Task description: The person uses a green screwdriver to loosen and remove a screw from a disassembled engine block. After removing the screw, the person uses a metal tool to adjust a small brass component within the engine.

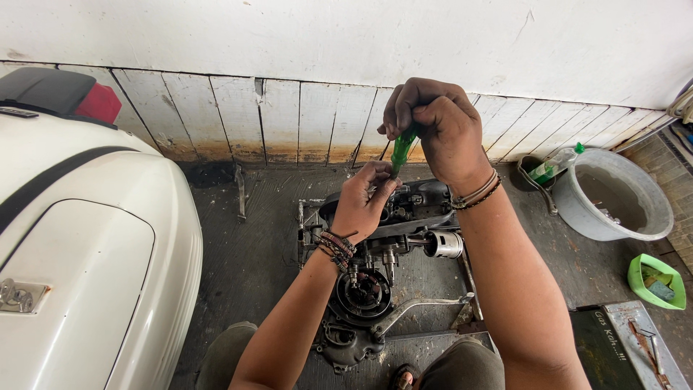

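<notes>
Right hand fists green-handled screwdriver; left hand pinches its shaft over greasy dark metal engine block; tip could slip, gouging fingers.

White wall, stained plank skirting, grey floor

The dark, grimy floor carries a stripped engine block at its middle, a grey basin and small green tub to the right, a metal toolbox nearer, and a white scooter body left.
</notes>
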